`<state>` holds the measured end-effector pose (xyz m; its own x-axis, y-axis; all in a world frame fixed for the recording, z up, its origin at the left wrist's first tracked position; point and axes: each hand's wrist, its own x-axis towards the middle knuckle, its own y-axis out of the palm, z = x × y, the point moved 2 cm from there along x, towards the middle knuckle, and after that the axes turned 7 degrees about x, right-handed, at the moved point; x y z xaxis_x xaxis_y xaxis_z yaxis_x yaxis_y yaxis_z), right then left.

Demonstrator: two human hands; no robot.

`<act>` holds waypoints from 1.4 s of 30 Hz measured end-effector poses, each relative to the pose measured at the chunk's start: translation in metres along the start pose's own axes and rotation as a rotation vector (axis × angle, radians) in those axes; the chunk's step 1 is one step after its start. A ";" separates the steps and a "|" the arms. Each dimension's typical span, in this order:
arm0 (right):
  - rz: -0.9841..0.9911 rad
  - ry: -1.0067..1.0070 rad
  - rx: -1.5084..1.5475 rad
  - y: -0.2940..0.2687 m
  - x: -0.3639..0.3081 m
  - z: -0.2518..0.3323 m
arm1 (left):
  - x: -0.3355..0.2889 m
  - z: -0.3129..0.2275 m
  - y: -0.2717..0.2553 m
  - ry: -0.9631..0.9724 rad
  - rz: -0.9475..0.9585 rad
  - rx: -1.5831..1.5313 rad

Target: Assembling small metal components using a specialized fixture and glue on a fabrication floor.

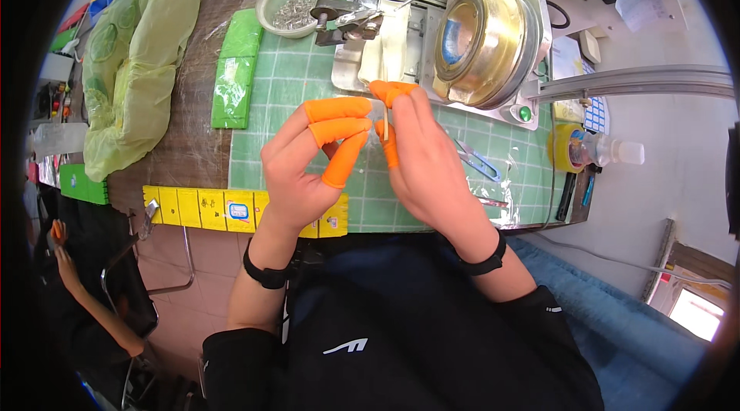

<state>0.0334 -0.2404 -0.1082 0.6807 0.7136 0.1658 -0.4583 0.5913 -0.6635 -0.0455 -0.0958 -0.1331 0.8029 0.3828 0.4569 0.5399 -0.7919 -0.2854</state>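
Note:
Orange finger cots cover several fingertips of both my hands, which meet above the green cutting mat point(293, 72). My left hand point(297, 161) is closed, its fingertips pinching the left edge of a small, clear, flat piece point(376, 112). From the other side my right hand point(428, 161) pinches at the same piece, and a thin pale edge point(386, 130) shows between its fingers. The exact kind of the piece is too small to tell. Just beyond my hands stands a bench machine with a metal clamp point(351, 20) and a round brass-coloured drum point(482, 45).
A white bowl of small clear parts point(295, 12) stands at the far left of the mat, near a green packet point(237, 72). Yellow strips point(200, 208) line the front edge. Blue tweezers point(479, 162) and a clear bottle point(605, 150) lie rightward. Another person's arm point(96, 303) shows at left.

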 end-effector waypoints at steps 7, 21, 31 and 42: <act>-0.113 -0.071 -0.071 -0.005 -0.017 -0.015 | 0.000 -0.002 0.003 0.064 -0.007 0.071; -0.264 -0.217 0.277 -0.034 -0.043 0.004 | 0.000 -0.002 0.000 0.105 -0.035 0.077; -0.181 -0.111 0.190 -0.020 -0.050 -0.007 | 0.000 -0.005 -0.002 0.124 -0.037 0.091; -0.305 0.038 -0.212 -0.074 -0.069 -0.042 | -0.002 0.006 0.009 0.224 -0.169 -0.016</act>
<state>0.0444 -0.3488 -0.1007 0.7904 0.4993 0.3548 -0.1049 0.6810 -0.7247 -0.0409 -0.1012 -0.1416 0.6248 0.3971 0.6722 0.6561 -0.7338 -0.1763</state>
